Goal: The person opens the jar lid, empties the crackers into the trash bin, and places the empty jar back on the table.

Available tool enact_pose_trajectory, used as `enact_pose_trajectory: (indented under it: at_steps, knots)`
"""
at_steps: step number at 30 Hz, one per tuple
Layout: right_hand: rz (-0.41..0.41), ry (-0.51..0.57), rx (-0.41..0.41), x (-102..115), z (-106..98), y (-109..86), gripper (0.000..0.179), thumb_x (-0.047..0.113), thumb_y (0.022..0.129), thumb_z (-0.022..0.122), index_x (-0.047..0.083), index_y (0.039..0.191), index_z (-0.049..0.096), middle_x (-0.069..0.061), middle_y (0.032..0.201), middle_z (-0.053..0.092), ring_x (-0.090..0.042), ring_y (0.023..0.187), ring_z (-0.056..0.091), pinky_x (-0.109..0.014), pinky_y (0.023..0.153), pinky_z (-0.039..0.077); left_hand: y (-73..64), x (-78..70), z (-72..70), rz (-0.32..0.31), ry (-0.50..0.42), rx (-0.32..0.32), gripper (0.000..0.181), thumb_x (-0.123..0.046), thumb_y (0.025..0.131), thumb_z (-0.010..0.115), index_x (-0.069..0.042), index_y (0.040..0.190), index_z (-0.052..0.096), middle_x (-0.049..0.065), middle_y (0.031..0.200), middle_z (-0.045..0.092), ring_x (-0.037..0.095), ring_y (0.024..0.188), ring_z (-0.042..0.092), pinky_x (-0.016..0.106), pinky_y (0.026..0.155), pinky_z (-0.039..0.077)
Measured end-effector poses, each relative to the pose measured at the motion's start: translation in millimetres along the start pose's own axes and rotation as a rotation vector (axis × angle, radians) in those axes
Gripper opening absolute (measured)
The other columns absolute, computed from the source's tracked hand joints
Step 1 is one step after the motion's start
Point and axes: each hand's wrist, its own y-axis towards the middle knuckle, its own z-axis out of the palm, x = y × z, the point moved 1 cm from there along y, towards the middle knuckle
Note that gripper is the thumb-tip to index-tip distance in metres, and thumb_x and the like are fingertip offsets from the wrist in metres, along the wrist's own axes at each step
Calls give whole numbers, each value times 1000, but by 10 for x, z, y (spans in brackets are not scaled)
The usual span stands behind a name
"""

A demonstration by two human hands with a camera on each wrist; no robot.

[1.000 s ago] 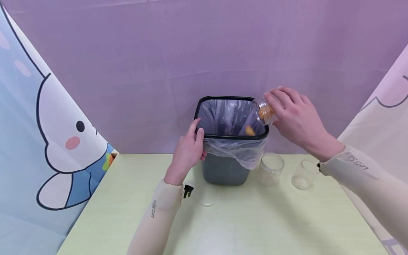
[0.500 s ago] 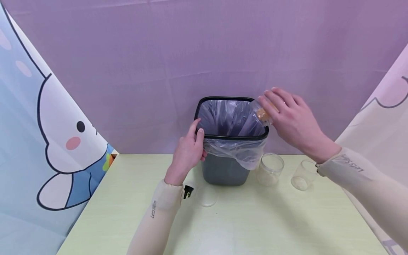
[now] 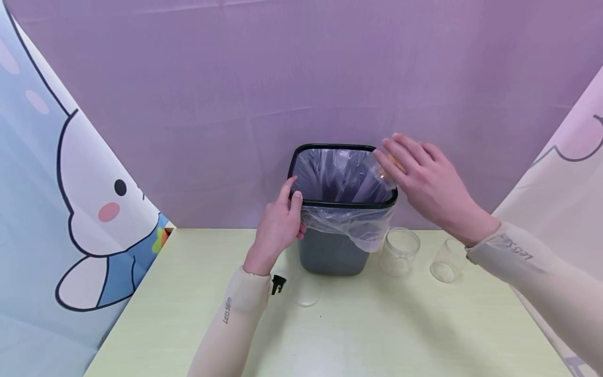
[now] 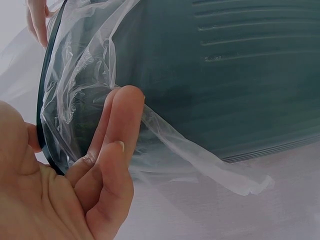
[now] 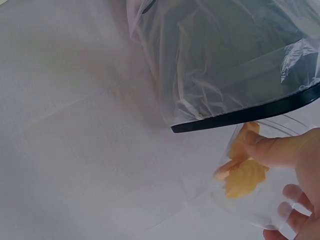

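Observation:
A dark grey trash bin [image 3: 332, 254] with a black rim stands on the table against the purple cloth, lined with a clear plastic bag [image 4: 75, 85] folded over its edge. My left hand [image 3: 278, 225] grips the bin's near-left rim, index finger and thumb at the edge. Over the right side of the bin's mouth, my right hand [image 3: 431, 186] holds a clear plastic jar [image 3: 382, 175], tipped mouth down toward the opening. The right wrist view shows yellow-orange snack pieces [image 5: 245, 180] inside this jar, beside my thumb. From above, my fingers cover most of it.
Right of the bin stands one clear jar [image 3: 399, 256], with a second clear jar [image 3: 444, 266] farther right, partly behind my right wrist. A clear round disc, like a lid [image 3: 307, 296], lies on the pale green table [image 3: 358, 335] before the bin.
My right hand has moved slightly left and tipped the jar further over the bin. A snack piece seen falling in the earliest frame is out of sight. My left hand stays on the rim.

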Motion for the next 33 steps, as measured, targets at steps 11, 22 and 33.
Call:
enact_pose_trajectory:
  at_steps: [11, 22, 33]
  knots:
    - [-48, -28, 54, 50, -13, -6, 58, -16, 91, 47, 5, 145, 49, -17, 151, 44, -32, 142, 35, -56, 98, 41, 0, 14, 2, 0, 0, -3, 49, -44, 107, 31, -34, 155, 29, -2, 54, 63, 19, 47, 64, 43, 76, 50]
    - [-46, -12, 47, 32, -18, -7, 60, -15, 89, 50, 4, 145, 49, -19, 151, 44, -33, 143, 35, -58, 99, 40, 12, 3, 6, 9, -5, 8, 51, -48, 106, 29, -35, 156, 27, 0, 57, 64, 22, 49, 65, 41, 69, 49]
    - [82, 38, -4, -25, 22, -49, 47, 0, 92, 49, -1, 139, 53, -25, 139, 53, -44, 130, 46, -61, 93, 43, 37, -4, 35, 15, -4, 7, 50, -46, 107, 30, -34, 156, 28, -1, 56, 64, 19, 47, 64, 40, 67, 49]
